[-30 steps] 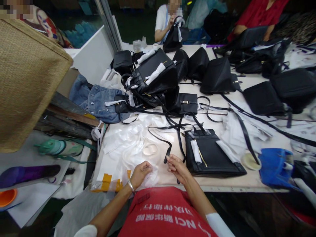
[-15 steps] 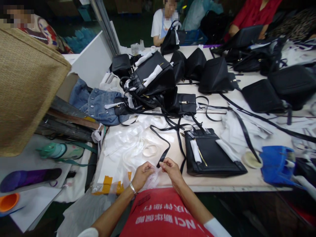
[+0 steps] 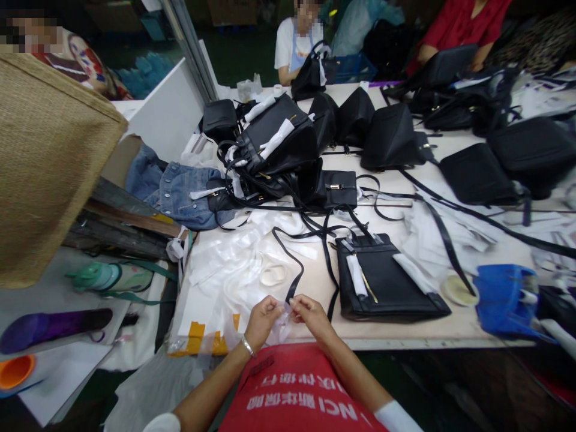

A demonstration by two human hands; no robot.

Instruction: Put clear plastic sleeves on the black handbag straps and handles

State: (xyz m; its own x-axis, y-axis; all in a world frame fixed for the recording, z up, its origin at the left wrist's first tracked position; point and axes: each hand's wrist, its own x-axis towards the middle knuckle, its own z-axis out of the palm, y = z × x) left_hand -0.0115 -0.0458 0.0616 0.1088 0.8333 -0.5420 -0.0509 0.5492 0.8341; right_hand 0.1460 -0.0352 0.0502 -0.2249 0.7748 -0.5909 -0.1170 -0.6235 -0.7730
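Note:
My left hand (image 3: 261, 324), with a silver bracelet at the wrist, is closed in a pinch on a thin clear plastic film (image 3: 282, 327). Close beside it, my right hand (image 3: 312, 317) is pinched at the end of a narrow black strap (image 3: 294, 282); the fingers partly hide that end. The strap runs back in a curve to a black handbag (image 3: 387, 282), which lies flat on the table right of my hands. White wrapping covers parts of the bag's zip and edge. The film hangs between both hands, just above the table's front edge.
More black bags (image 3: 279, 132) are heaped at the back. White film sheets (image 3: 229, 258) lie at left, beside a denim garment (image 3: 180, 192). A blue container (image 3: 506, 300) and a tape roll (image 3: 459, 290) stand at right. Several co-workers sit across the table.
My hands have drawn slightly closer together, and the strap's end has shifted a little left and down between them. The handbag has stayed in place.

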